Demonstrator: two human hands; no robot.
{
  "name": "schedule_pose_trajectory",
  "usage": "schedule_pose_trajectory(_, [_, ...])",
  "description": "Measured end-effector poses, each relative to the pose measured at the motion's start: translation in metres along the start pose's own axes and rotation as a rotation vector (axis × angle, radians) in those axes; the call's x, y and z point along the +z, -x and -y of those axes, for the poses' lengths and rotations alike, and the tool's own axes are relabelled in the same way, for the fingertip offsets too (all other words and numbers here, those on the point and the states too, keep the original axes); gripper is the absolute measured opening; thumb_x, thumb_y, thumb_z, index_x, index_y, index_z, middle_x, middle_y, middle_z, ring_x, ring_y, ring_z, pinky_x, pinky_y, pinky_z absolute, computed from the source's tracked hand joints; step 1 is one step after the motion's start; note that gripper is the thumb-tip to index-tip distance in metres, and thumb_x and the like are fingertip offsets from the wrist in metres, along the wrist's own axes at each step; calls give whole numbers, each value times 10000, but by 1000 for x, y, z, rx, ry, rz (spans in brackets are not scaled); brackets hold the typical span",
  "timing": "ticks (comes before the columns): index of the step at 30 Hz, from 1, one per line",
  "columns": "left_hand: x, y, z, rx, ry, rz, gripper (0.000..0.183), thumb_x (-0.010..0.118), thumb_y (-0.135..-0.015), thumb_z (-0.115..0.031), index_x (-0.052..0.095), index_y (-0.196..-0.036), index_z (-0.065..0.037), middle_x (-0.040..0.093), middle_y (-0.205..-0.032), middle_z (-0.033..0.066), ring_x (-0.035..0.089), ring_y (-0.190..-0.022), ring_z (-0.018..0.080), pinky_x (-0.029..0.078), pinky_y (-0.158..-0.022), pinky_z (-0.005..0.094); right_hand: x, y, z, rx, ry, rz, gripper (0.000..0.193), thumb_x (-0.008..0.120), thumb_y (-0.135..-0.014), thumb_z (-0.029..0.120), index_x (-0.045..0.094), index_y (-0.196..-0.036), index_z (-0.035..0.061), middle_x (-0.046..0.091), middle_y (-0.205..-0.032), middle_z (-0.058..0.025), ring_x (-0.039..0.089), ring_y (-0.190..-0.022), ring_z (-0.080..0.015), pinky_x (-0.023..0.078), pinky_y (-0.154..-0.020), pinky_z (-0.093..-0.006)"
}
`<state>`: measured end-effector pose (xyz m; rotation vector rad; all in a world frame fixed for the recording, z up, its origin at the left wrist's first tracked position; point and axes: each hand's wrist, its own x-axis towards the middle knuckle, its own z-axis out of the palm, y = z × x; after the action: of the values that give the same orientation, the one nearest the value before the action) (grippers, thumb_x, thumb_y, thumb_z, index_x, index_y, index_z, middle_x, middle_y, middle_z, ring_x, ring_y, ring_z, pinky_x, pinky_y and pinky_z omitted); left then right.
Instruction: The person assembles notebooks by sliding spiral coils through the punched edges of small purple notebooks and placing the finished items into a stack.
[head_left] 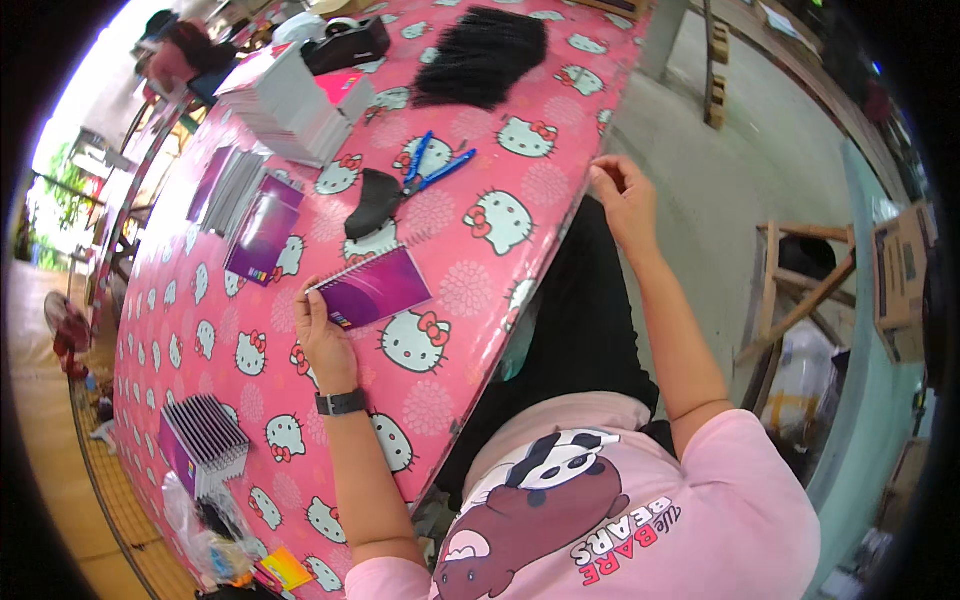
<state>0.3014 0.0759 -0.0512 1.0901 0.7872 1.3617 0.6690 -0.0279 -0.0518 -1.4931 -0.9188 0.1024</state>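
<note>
My left hand grips the left end of a small purple notebook lying on the table, its thumb on the cover. A spiral coil runs along the notebook's far edge and sticks out past its right corner. Off the table's right edge, my right hand is raised with thumb and fingertips pinched together; anything between them is too small to make out. Beyond the notebook lie blue-handled cutting pliers and a curved black object.
Purple notebooks and tall page stacks stand at far left. A pile of thin black strands lies at the far end, near a black tape dispenser. Bound notebooks stand near left. A wooden stool is on the floor right.
</note>
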Motion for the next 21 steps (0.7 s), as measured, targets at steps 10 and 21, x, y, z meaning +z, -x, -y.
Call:
schedule_pose_trajectory(10, [5, -5, 5, -23, 15, 26, 242, 456, -966, -199, 521, -1122, -26, 560, -1024, 45, 520, -957, 127, 417, -872, 278, 64, 102, -209, 343, 691, 884, 285, 572, -727, 164, 668, -952, 17, 649, -952, -204, 635, -902, -329, 503, -776, -403])
schedule_pose_trajectory(21, [-3, -5, 3, -9, 5, 13, 217, 463, -963, -173, 527, -1104, -21, 555, -1005, 28, 511, -935, 102, 412, -843, 249, 90, 201, -231, 239, 975, 1983, 345, 601, -783, 217, 628, -1063, 17, 651, -1041, -131, 618, -969, -280, 482, -822, -440])
